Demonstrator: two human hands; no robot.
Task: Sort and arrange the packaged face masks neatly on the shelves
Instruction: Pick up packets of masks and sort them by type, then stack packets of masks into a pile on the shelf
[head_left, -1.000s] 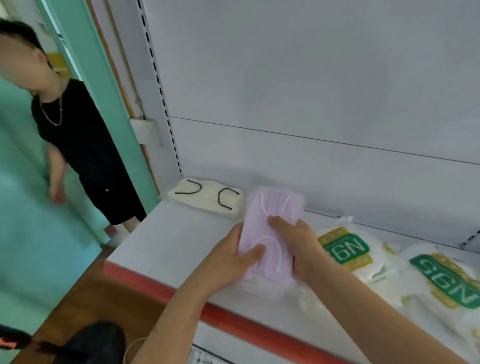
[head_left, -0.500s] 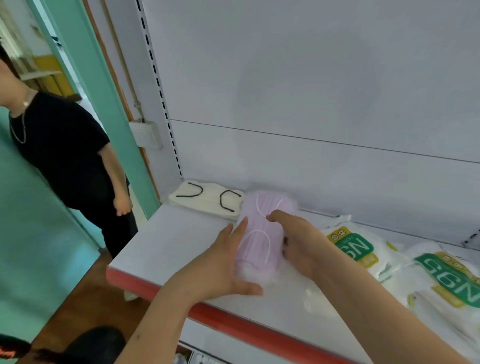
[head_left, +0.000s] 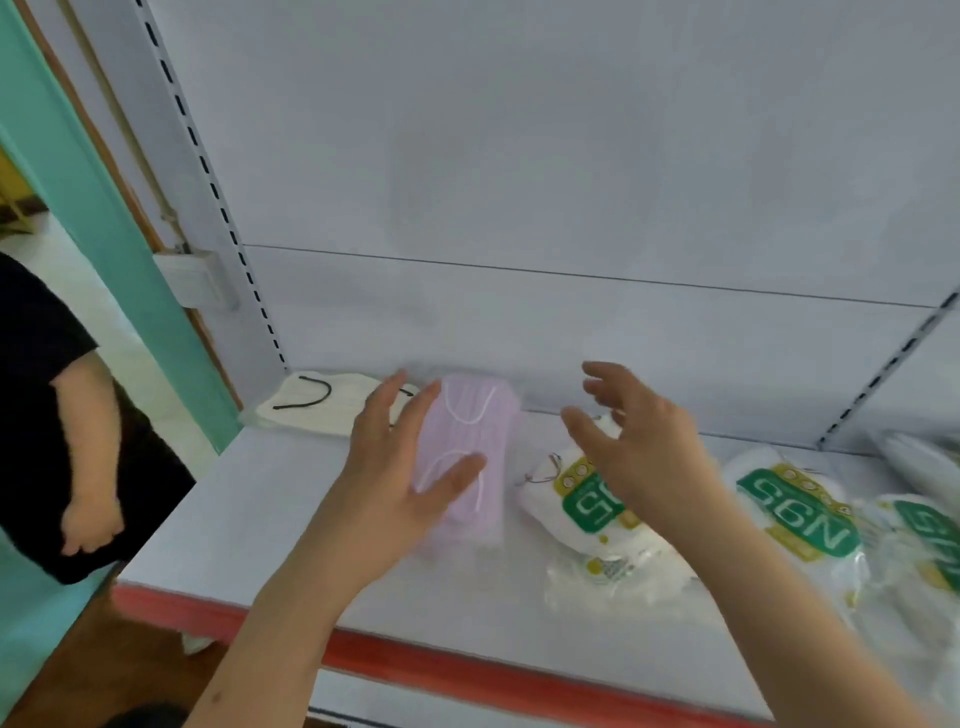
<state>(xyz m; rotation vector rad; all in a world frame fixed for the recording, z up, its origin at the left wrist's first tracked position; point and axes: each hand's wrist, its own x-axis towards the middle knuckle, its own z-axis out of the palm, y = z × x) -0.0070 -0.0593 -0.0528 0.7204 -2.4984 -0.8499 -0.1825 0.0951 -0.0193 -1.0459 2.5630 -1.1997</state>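
We see a pack of lilac face masks (head_left: 470, 457) lying flat on the white shelf (head_left: 249, 499), its far end close to the back panel (head_left: 519, 182). White ear loops show through its clear wrapper.

Left hand (head_left: 395, 478): fingers straight and spread, holding nothing. The hand lies along the left edge of the lilac pack, and the thumb overlaps the pack's near half. We cannot tell whether the palm presses the pack or only hovers over it.

Right hand (head_left: 639, 441): fingers loosely curved and apart, holding nothing. It hangs above the shelf, just right of the lilac pack and apart from it, over the nearest N95 pack (head_left: 592, 514).

To the left of the lilac pack, in the back left corner of the shelf, lies a cream mask pack with black ear loops (head_left: 322, 405); the left hand's fingertips hide part of its right end. To the right, a second N95 pack (head_left: 800, 514) with a green label lies beside the nearest one, and further bagged packs reach the right edge of the view.

The shelf carries a red front strip (head_left: 467, 670). A slotted upright (head_left: 208, 171) stands at the left of the back panel. A second person in a black top (head_left: 47, 415) stands left of the shelf, beside a teal door frame (head_left: 104, 218).
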